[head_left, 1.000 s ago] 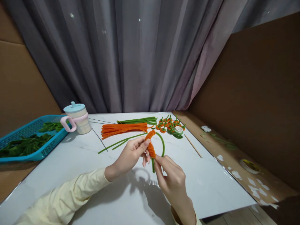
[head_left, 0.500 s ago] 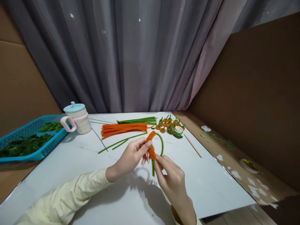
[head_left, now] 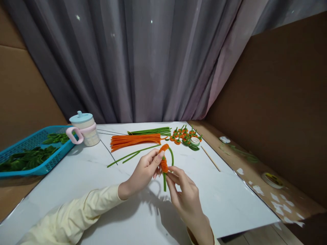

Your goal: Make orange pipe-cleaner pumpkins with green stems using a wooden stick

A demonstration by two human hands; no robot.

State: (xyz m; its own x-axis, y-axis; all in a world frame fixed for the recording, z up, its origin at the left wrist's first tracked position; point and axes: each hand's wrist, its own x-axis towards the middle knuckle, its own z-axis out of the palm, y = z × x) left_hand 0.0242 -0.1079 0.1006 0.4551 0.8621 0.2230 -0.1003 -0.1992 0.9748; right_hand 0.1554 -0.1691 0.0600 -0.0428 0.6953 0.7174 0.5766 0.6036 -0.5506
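Note:
An orange coil (head_left: 164, 165) of wound pipe cleaner, bent like an arch, is held up over the middle of the white table. My left hand (head_left: 146, 168) pinches the coil around its middle, thumb in front. A green pipe cleaner (head_left: 171, 154) runs through it: one part curves out on the right, and a straight end hangs below. My right hand (head_left: 185, 190) is closed at the coil's lower end, its fingertips on the green pipe cleaner; the exact grip is partly hidden.
Beyond my hands lie orange pipe cleaners (head_left: 135, 140), green ones (head_left: 150, 131) and several small orange pumpkin-like pieces (head_left: 178, 141) beside a tape roll (head_left: 195, 141). A thin stick (head_left: 211, 159) lies right. Left stand a lidded cup (head_left: 90, 136) and a blue basket (head_left: 48, 166) of green pieces.
The coil has shifted slightly left and its upper end now bends over more. The green curve has drawn in closer to it. My right hand has moved a little left.

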